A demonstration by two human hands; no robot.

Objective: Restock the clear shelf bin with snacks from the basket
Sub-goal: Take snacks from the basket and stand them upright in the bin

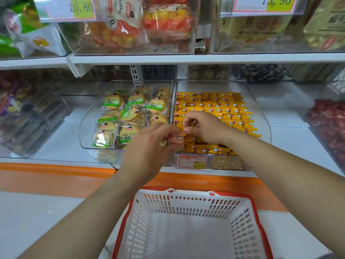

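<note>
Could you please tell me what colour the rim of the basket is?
Red, on a white basket; the head view shows it.

clear bins (205, 87) on white shelf (291, 139)

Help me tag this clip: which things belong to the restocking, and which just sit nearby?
In the job: left hand and right hand, each pinching yellow snack packets; clear bin; basket.
Just nearby: round biscuit packs; red snacks; upper-shelf bags; price tags.
</note>
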